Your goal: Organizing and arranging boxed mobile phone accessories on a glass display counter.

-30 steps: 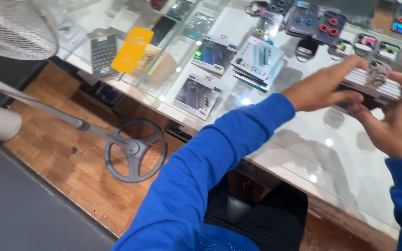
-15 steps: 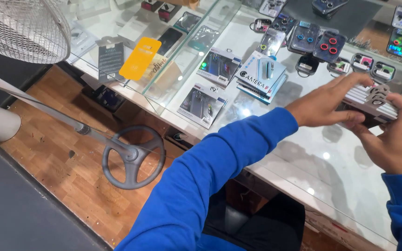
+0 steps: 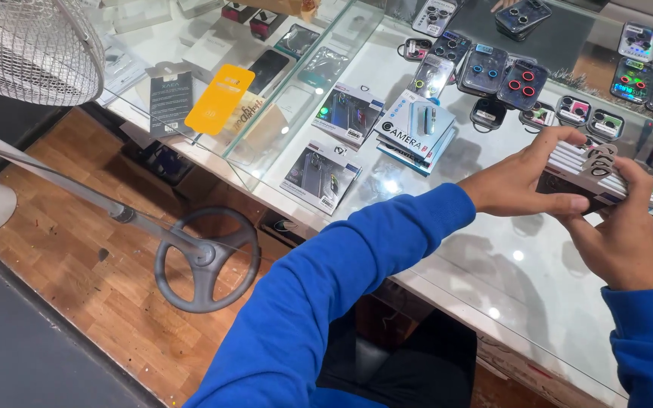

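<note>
My left hand (image 3: 527,177) and my right hand (image 3: 620,230) both grip a stack of flat white packs of camera lens rings (image 3: 605,175) above the glass counter (image 3: 493,279). The left thumb and fingers clamp the stack's left end. My right hand cups it from below and the right. Both sleeves are bright blue.
On the counter lie boxed phone accessory packs (image 3: 416,130), (image 3: 323,175) and several small lens-ring cases (image 3: 521,83). A yellow package (image 3: 219,98) sits inside the glass case. A standing fan's head (image 3: 24,45) and round base (image 3: 205,261) stand on the wooden floor at left.
The view has tilted so the counter and hands sit lower in the picture. Both hands keep hold of the stack, shifted a little down and left.
</note>
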